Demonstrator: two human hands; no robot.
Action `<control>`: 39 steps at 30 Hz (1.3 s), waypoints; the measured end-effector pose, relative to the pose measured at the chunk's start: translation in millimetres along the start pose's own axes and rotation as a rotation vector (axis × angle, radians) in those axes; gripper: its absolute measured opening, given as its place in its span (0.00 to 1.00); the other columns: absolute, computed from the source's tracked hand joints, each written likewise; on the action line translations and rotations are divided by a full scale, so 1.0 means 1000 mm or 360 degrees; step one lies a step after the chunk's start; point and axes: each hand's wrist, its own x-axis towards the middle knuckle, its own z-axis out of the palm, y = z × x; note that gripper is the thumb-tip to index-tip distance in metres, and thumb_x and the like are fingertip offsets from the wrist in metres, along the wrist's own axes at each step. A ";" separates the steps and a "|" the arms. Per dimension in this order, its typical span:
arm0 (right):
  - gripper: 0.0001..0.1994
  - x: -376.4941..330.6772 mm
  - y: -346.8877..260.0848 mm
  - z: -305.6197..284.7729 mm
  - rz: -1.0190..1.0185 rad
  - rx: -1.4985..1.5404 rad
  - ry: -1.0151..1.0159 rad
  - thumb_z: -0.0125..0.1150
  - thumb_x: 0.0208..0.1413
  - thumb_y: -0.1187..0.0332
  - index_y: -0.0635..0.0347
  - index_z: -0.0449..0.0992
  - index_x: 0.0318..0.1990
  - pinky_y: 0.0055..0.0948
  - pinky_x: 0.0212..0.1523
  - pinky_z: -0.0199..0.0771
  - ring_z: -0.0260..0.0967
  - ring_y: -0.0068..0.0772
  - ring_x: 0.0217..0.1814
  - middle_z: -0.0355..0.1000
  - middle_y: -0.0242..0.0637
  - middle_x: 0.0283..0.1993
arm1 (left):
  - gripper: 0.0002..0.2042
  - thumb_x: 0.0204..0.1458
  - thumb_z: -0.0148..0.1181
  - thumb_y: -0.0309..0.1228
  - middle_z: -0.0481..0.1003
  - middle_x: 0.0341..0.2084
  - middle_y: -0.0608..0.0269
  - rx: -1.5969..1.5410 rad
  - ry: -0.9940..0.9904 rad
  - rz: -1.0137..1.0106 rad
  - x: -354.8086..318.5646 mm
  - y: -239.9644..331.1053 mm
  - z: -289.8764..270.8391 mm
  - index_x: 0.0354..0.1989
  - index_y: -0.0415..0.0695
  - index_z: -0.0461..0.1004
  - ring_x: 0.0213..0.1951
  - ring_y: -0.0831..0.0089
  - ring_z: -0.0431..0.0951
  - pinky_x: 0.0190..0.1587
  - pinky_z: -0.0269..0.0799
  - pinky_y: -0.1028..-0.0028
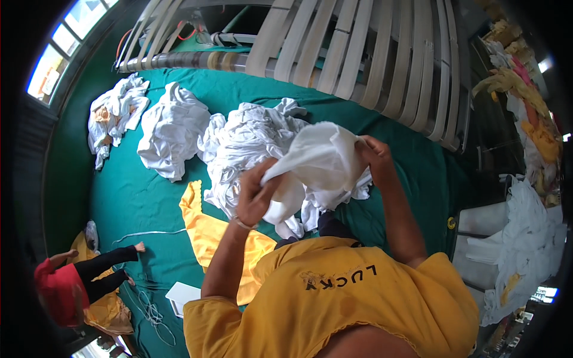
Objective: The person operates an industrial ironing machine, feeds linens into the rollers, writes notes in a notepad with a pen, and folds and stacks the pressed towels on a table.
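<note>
A white cloth is stretched in the air between my two hands, its middle billowing upward. My left hand is closed on its near left corner, and a light band circles that wrist. On the other side, my right hand pinches the cloth's right edge between thumb and fingers. Just beyond and below the held cloth lies a heaped pile of white cloths on the green floor covering. The held cloth hides part of this pile.
Two more white heaps, a middle one and a far-left one, lie leftward. A yellow cloth spreads beside my left arm. A machine with pale belts stands ahead. At lower left are another person, a cord and a white box.
</note>
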 end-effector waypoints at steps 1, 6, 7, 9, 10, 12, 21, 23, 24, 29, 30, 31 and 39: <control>0.13 -0.003 0.004 0.005 -0.0001 -0.0098 0.0058 0.49 0.56 0.62 0.64 0.72 0.38 0.17 0.39 0.62 0.62 0.15 0.36 0.68 0.27 0.32 | 0.12 0.50 0.45 0.23 0.71 0.32 0.62 -0.0406 0.0106 -0.0222 -0.007 -0.008 0.012 0.43 0.37 0.68 0.35 0.80 0.68 0.35 0.64 0.80; 0.21 -0.015 0.004 0.041 -0.0314 -0.0068 -0.0064 0.46 0.56 0.60 0.65 0.63 0.51 0.24 0.53 0.58 0.61 0.27 0.52 0.65 0.39 0.49 | 0.17 0.46 0.53 0.24 0.73 0.26 0.47 0.0191 -0.0182 0.0027 0.027 0.011 0.059 0.48 0.45 0.65 0.28 0.56 0.76 0.32 0.70 0.68; 0.21 -0.014 0.005 0.042 -0.0310 -0.0059 -0.0071 0.46 0.56 0.60 0.65 0.63 0.51 0.24 0.53 0.58 0.61 0.27 0.52 0.65 0.39 0.49 | 0.17 0.46 0.54 0.24 0.73 0.23 0.47 0.0387 -0.0301 0.0177 0.029 0.009 0.060 0.47 0.44 0.65 0.26 0.54 0.75 0.29 0.69 0.66; 0.20 -0.011 0.005 0.036 -0.0333 -0.0449 -0.0474 0.50 0.55 0.62 0.66 0.63 0.52 0.24 0.51 0.61 0.63 0.28 0.50 0.66 0.38 0.49 | 0.16 0.46 0.52 0.21 0.73 0.29 0.51 0.0574 -0.0458 0.0363 0.034 0.007 0.054 0.46 0.40 0.67 0.28 0.56 0.76 0.30 0.70 0.71; 0.20 -0.013 0.011 0.031 -0.0330 -0.0463 -0.0429 0.50 0.55 0.62 0.66 0.63 0.52 0.24 0.51 0.61 0.63 0.28 0.50 0.66 0.38 0.49 | 0.17 0.45 0.52 0.20 0.74 0.30 0.53 0.0527 -0.0444 0.0340 0.037 0.024 0.050 0.46 0.40 0.68 0.29 0.58 0.77 0.31 0.70 0.73; 0.20 -0.014 0.029 0.025 0.0028 -0.0213 -0.0538 0.52 0.54 0.64 0.67 0.64 0.51 0.25 0.48 0.64 0.64 0.26 0.48 0.67 0.38 0.48 | 0.19 0.44 0.52 0.19 0.75 0.35 0.55 0.0544 -0.0475 0.0408 0.046 0.040 0.040 0.48 0.41 0.67 0.32 0.59 0.77 0.34 0.71 0.73; 0.19 -0.009 -0.004 0.047 -0.0196 -0.0780 -0.0412 0.50 0.48 0.72 0.65 0.64 0.50 0.27 0.45 0.67 0.68 0.29 0.45 0.70 0.41 0.40 | 0.22 0.44 0.54 0.20 0.75 0.36 0.56 0.0751 -0.0469 0.0435 0.056 0.059 0.030 0.51 0.42 0.65 0.32 0.58 0.77 0.34 0.72 0.72; 0.15 -0.006 0.019 0.024 -0.0245 -0.0704 -0.0279 0.50 0.48 0.72 0.65 0.68 0.44 0.27 0.42 0.68 0.69 0.28 0.40 0.71 0.39 0.36 | 0.22 0.44 0.54 0.20 0.75 0.35 0.56 0.0829 -0.0363 0.0504 0.056 0.074 0.031 0.51 0.42 0.64 0.32 0.58 0.77 0.33 0.72 0.71; 0.12 -0.004 0.028 0.006 -0.0319 -0.0643 -0.0174 0.50 0.48 0.72 0.65 0.70 0.41 0.27 0.40 0.69 0.69 0.28 0.38 0.72 0.38 0.35 | 0.22 0.43 0.55 0.20 0.75 0.34 0.56 0.0885 -0.0290 0.0588 0.057 0.079 0.032 0.51 0.42 0.64 0.31 0.59 0.77 0.32 0.72 0.71; 0.09 0.017 -0.030 -0.081 -0.0814 -0.0636 0.0160 0.48 0.47 0.76 0.64 0.74 0.35 0.27 0.42 0.68 0.68 0.27 0.37 0.72 0.37 0.34 | 0.26 0.36 0.58 0.24 0.76 0.28 0.60 0.1834 -0.0064 0.0333 0.049 0.068 0.036 0.50 0.54 0.65 0.25 0.64 0.76 0.25 0.71 0.70; 0.10 0.019 -0.059 -0.096 -0.0998 -0.0816 0.0341 0.46 0.47 0.79 0.64 0.74 0.36 0.27 0.43 0.68 0.68 0.28 0.38 0.72 0.37 0.35 | 0.25 0.35 0.57 0.24 0.75 0.31 0.61 0.1869 0.0125 0.0432 0.050 0.052 0.028 0.48 0.53 0.67 0.28 0.64 0.76 0.28 0.72 0.69; 0.12 0.017 -0.086 -0.112 -0.1213 -0.0840 0.0450 0.44 0.46 0.81 0.65 0.74 0.37 0.27 0.45 0.68 0.69 0.29 0.39 0.72 0.38 0.37 | 0.23 0.34 0.56 0.22 0.75 0.32 0.62 0.1865 0.0316 0.0359 0.057 0.044 0.025 0.45 0.53 0.70 0.31 0.63 0.76 0.30 0.72 0.68; 0.17 -0.003 -0.215 -0.240 -0.1717 -0.1477 0.0771 0.45 0.49 0.81 0.55 0.75 0.43 0.25 0.46 0.70 0.71 0.27 0.43 0.73 0.35 0.43 | 0.16 0.40 0.46 0.25 0.75 0.34 0.55 0.2449 0.1166 0.0288 0.090 0.001 -0.094 0.37 0.51 0.76 0.37 0.58 0.75 0.40 0.71 0.65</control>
